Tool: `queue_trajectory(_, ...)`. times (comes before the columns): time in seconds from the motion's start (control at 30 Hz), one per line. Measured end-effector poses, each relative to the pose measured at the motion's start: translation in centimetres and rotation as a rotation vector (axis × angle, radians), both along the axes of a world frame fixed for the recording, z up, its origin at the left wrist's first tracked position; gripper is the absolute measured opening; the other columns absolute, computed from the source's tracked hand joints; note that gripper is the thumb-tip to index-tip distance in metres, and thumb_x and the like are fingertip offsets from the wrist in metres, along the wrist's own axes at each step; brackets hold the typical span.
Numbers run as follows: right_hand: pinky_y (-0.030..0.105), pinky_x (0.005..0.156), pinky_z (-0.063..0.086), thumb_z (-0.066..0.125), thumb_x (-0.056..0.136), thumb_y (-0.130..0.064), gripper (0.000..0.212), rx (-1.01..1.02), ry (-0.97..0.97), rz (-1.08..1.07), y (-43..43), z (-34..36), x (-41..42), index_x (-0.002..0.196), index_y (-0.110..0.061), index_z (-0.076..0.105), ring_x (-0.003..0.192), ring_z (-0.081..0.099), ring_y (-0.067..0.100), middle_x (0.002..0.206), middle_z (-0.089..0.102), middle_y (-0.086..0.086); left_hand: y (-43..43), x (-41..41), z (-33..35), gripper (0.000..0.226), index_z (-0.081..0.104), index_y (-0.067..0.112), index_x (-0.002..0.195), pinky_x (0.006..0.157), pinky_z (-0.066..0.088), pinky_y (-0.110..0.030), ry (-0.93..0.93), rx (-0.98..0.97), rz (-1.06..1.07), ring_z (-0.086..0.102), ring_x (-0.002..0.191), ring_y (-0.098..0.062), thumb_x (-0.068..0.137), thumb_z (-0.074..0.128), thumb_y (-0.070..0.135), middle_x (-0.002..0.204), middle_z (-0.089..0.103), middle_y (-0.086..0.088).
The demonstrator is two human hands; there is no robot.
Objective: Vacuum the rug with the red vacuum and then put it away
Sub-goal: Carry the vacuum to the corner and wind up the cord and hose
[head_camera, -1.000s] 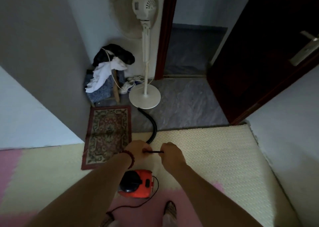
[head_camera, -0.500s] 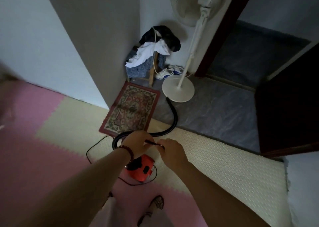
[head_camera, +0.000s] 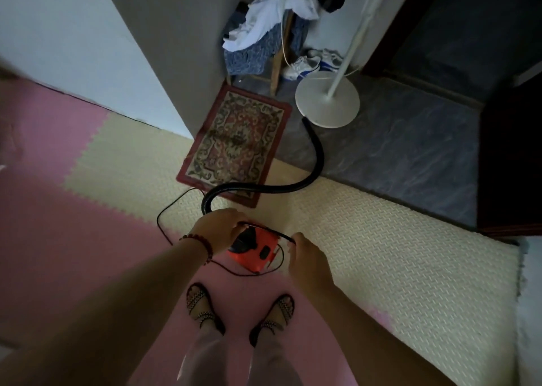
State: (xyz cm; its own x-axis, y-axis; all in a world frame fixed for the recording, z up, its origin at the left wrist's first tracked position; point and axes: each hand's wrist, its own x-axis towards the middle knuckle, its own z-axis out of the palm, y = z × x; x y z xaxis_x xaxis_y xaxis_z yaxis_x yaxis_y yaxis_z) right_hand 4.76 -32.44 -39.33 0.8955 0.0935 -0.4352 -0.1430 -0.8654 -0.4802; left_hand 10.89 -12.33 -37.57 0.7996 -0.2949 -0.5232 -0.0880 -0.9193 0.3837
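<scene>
The red vacuum (head_camera: 255,250) sits on the foam floor mat just in front of my feet. Its black hose (head_camera: 315,156) curves away past the small patterned rug (head_camera: 234,142) toward the fan base. A thin black power cord (head_camera: 264,229) is stretched between my hands above the vacuum. My left hand (head_camera: 218,230) grips one end of that stretch, my right hand (head_camera: 305,249) pinches the other. More cord loops on the mat left of the vacuum and under it.
A white standing fan base (head_camera: 327,104) stands beyond the rug on the dark stone floor. A stool heaped with clothes (head_camera: 264,30) and white sneakers (head_camera: 308,64) fill the corner. A grey wall edge (head_camera: 176,63) juts out left; a dark door (head_camera: 510,151) is right.
The view has tilted down and left, showing my feet. My hands have drawn apart, so a longer stretch of cord spans between them over the vacuum.
</scene>
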Motion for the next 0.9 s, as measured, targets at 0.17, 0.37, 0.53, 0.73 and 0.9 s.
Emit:
queue_trajectory(0.17, 0.025, 0.075, 0.040, 0.036, 0.101, -0.027, 0.029, -0.044, 0.133, 0.026, 0.5, -5.6, -0.7, 0.119, -0.009, 0.051, 0.098, 0.059, 0.021, 0.109, 0.060, 0.008, 1.3, -0.4, -5.5, 0.030, 0.060, 0.017, 0.121, 0.091, 0.043, -0.029, 0.076, 0.034, -0.086, 0.054, 0.112, -0.019, 0.099, 0.041, 0.024, 0.121, 0.059, -0.002)
queue_trajectory(0.37, 0.035, 0.096, 0.041, 0.041, 0.100, -0.032, 0.043, -0.110, 0.272, 0.116, 3.2, -10.4, -1.0, 0.136, -0.009, 0.042, 0.120, 0.048, 0.025, 0.131, 0.050, 0.011, 1.9, -1.4, -10.9, 0.031, 0.058, 0.016, 0.124, 0.089, 0.045, -0.035, 0.037, 0.007, -0.184, 0.051, 0.111, -0.023, 0.099, 0.041, 0.020, 0.117, 0.054, -0.007)
queue_trajectory(0.53, 0.036, 0.090, 0.038, 0.039, 0.099, -0.035, 0.034, -0.199, 0.169, 0.173, 5.6, -13.6, -0.3, 0.126, -0.016, 0.051, 0.111, 0.051, 0.023, 0.121, 0.056, 0.004, 2.0, -1.6, -14.9, 0.032, 0.056, 0.017, 0.127, 0.090, 0.041, -0.029, 0.024, -0.020, -0.263, 0.048, 0.111, -0.021, 0.098, 0.042, 0.021, 0.117, 0.054, -0.006)
queue_trajectory(0.73, 0.032, 0.078, 0.041, 0.041, 0.100, -0.026, 0.023, -0.059, 0.203, 0.242, 7.0, -18.6, 1.4, 0.103, -0.007, 0.055, 0.089, 0.059, 0.024, 0.098, 0.063, 0.007, 2.7, -1.6, -19.7, 0.032, 0.048, 0.020, 0.128, 0.090, 0.044, -0.030, -0.063, 0.084, -0.324, 0.046, 0.108, -0.020, 0.097, 0.044, 0.020, 0.121, 0.046, -0.001)
queue_trajectory(0.9, 0.028, 0.063, 0.031, 0.037, 0.101, -0.020, 0.025, -0.032, 0.243, 0.191, 7.9, -22.4, 2.6, 0.094, -0.005, 0.055, 0.077, 0.056, 0.026, 0.091, 0.064, 0.015, 3.6, -1.0, -23.4, 0.042, 0.045, 0.017, 0.133, 0.094, 0.043, -0.031, -0.039, 0.085, -0.278, 0.044, 0.113, -0.021, 0.093, 0.044, 0.005, 0.125, 0.043, -0.003)
